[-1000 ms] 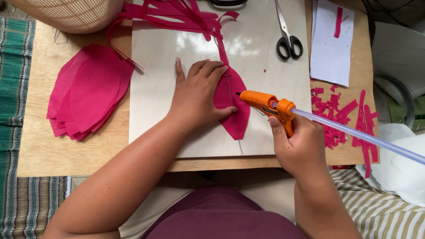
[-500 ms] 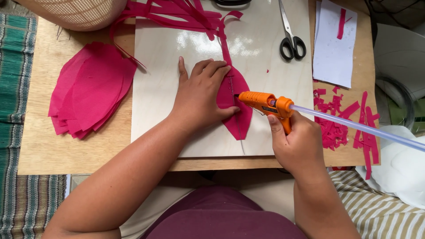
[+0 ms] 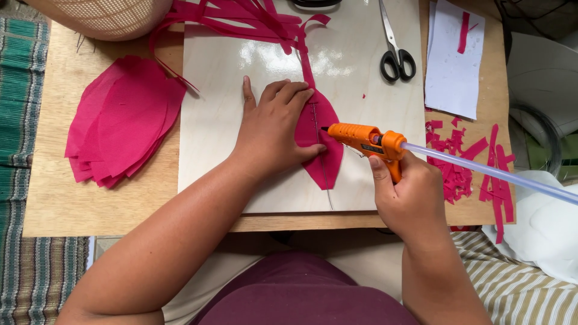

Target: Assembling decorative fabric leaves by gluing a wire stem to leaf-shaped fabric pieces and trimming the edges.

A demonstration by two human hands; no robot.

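Head view: two hands work over one pink petal-shaped fabric piece (image 3: 328,157) with a thin wire running down its middle. The left hand (image 3: 272,129) lies flat on the petal's left half, fingers spread narrowly and pressing it down, holding nothing. The right hand (image 3: 409,195) is wrapped around the grip of one orange glue gun (image 3: 361,138), forefinger on the trigger; the nozzle sits just beside the left fingertips, over the wire, and one clear glue stick (image 3: 494,174) juts out behind the right hand. Well left of the left fingers lies one stack of pink petals (image 3: 120,120). Beyond the fingers are pink strips (image 3: 241,15) and one pair of black-handled scissors (image 3: 394,48); right of the right hand, pink scraps (image 3: 463,162) and one white sheet (image 3: 451,60). A glossy pale board (image 3: 229,90) rests on a wooden table (image 3: 90,204), with a striped woven mat (image 3: 24,120) at the left edge
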